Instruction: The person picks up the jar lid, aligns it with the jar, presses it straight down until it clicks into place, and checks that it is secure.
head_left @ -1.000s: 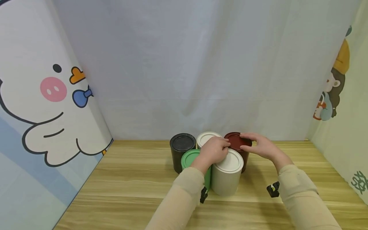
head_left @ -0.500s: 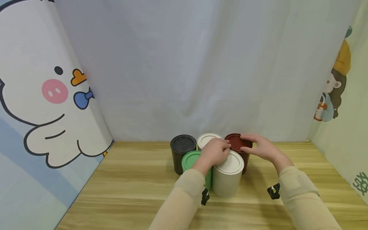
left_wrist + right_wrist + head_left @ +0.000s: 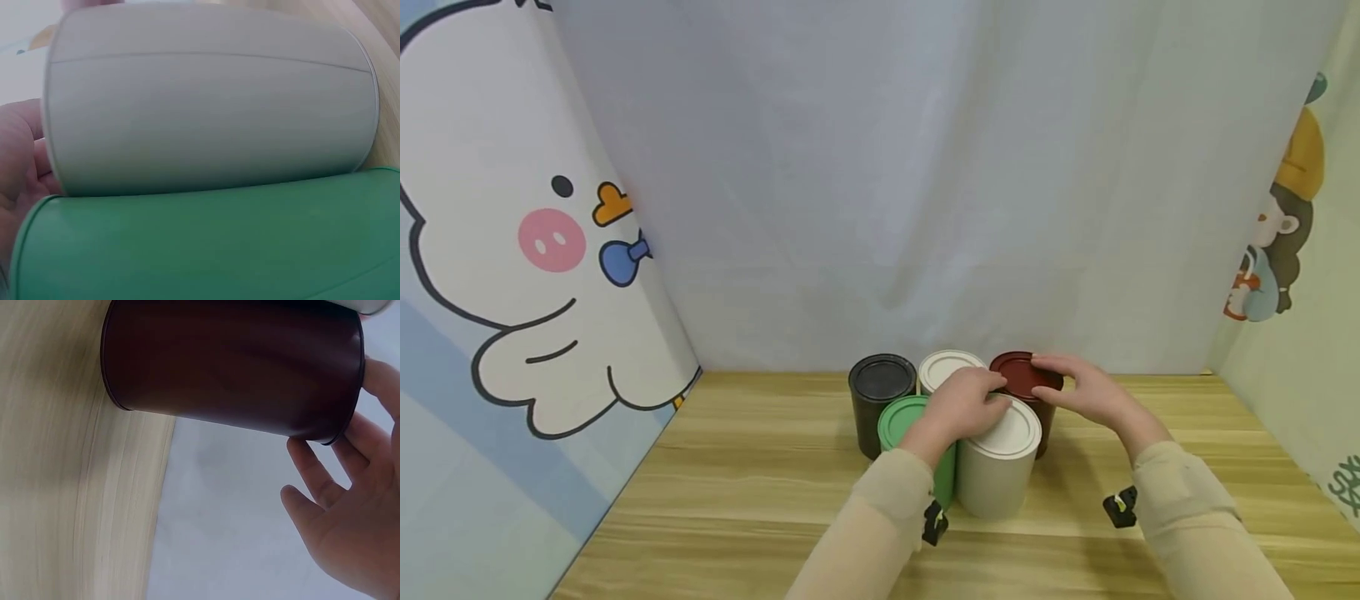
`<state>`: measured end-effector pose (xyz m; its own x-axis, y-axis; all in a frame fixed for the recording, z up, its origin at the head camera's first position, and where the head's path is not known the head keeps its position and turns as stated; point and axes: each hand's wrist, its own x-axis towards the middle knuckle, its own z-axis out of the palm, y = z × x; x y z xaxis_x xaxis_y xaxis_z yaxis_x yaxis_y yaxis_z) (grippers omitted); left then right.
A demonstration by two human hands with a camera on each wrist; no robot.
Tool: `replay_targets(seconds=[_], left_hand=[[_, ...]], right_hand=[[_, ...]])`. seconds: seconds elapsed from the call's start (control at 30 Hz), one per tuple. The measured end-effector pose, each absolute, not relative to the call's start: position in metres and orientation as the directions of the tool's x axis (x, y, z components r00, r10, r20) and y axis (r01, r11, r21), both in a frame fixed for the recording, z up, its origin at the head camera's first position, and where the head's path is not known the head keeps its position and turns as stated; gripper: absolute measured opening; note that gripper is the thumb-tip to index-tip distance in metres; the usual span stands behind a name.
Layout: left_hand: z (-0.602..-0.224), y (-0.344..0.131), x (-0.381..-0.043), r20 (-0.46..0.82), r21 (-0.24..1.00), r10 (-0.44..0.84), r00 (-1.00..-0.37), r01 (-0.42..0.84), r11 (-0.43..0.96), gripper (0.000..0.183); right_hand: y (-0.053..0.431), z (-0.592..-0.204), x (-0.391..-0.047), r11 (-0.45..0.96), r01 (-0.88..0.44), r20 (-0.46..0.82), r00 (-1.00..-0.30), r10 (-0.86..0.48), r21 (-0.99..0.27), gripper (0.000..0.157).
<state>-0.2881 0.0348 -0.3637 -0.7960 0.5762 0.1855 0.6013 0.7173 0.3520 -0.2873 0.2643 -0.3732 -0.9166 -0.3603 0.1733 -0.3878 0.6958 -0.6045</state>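
Several lidded round canisters stand upright in a tight cluster. At the back are a black canister (image 3: 868,421), a white canister (image 3: 951,364) and a dark red canister (image 3: 1022,377). In front stand a green canister (image 3: 901,417) and an off-white canister (image 3: 996,475). My left hand (image 3: 966,404) lies over the off-white lid, its fingers reaching toward the dark red one; some fingertips are hidden. With fingers and thumb apart, my right hand (image 3: 1090,393) touches the dark red canister's top. The right wrist view shows fingertips (image 3: 299,447) at its lid rim.
The canisters stand on a wood-grain table (image 3: 737,500). A pale curtain (image 3: 880,208) hangs close behind them. Printed cloth walls (image 3: 550,333) border the left and right sides. A small black device (image 3: 1120,507) is by the right sleeve, another black device (image 3: 935,523) by the left.
The head view has shifted slightly, moving the whole scene a little right and down. Hands and canisters keep nearly the same places relative to each other.
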Motion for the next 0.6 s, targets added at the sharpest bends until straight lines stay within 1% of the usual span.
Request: replay_targets(seconds=[0.17,0.33,0.4,0.47,0.6], left_hand=[[-0.36,0.031,-0.282,0.206,0.374,0.582,-0.787,0.613,0.696,0.039],[-0.359,0.02,-0.275,0.249,0.364,0.597,-0.763,0.645,0.672,0.042],[-0.359,0.015,-0.272,0.278,0.359,0.605,-0.747,0.664,0.656,0.042],[-0.358,0.009,-0.269,0.318,0.35,0.615,-0.721,0.692,0.631,0.038],[-0.359,-0.007,-0.261,0.398,0.378,0.614,-0.682,0.731,0.567,0.036]], right_hand=[[0.267,-0.376,-0.287,0.686,-0.424,0.2,-0.901,-0.384,-0.591,0.053],[0.267,-0.383,-0.287,0.68,-0.486,0.279,-0.873,-0.4,-0.549,0.049],[0.266,-0.388,-0.287,0.675,-0.508,0.321,-0.862,-0.393,-0.535,0.047],[0.265,-0.392,-0.286,0.664,-0.528,0.369,-0.848,-0.381,-0.529,0.045],[0.262,-0.399,-0.284,0.667,-0.547,0.438,-0.829,-0.348,-0.506,0.041]])
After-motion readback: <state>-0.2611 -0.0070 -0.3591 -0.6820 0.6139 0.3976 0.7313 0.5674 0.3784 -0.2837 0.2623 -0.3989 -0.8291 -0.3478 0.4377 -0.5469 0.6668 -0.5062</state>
